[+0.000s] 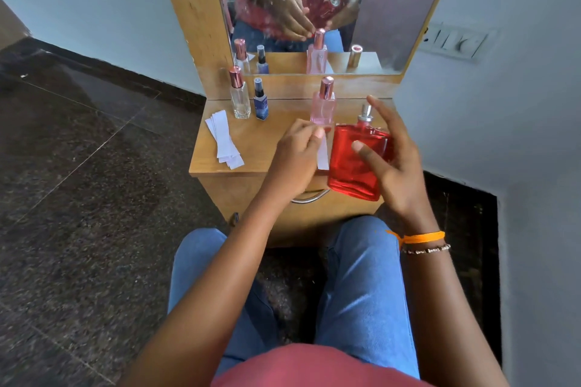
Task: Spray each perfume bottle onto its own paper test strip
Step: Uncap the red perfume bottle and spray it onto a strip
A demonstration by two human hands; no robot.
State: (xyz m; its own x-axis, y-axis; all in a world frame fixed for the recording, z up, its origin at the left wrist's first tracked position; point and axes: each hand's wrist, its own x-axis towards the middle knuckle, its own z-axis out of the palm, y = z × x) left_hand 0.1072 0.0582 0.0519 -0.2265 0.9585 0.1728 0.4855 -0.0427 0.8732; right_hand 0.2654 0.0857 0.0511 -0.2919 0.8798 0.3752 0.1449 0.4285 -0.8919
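Red bottle held upright over the vanity top; test strip pinched beside it.

The right hand (pixel 390 163) clasps the flat red perfume bottle (pixel 358 160), long axis vertical, uncapped silver nozzle (pixel 365 112) on top. The left hand (pixel 298 157) pinches a white paper strip (pixel 323 155) hanging downward, just left of the bottle. Behind stands a capped pink bottle (pixel 323 104); further left a clear bottle (pixel 240 94), a small blue bottle (pixel 260 100) and spare strips (pixel 223 138) fanned on the wooden top (pixel 261 148).

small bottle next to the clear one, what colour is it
Dark blue, with a black spray top, on the small bottle beside the clear bottle. Head view shows it best.
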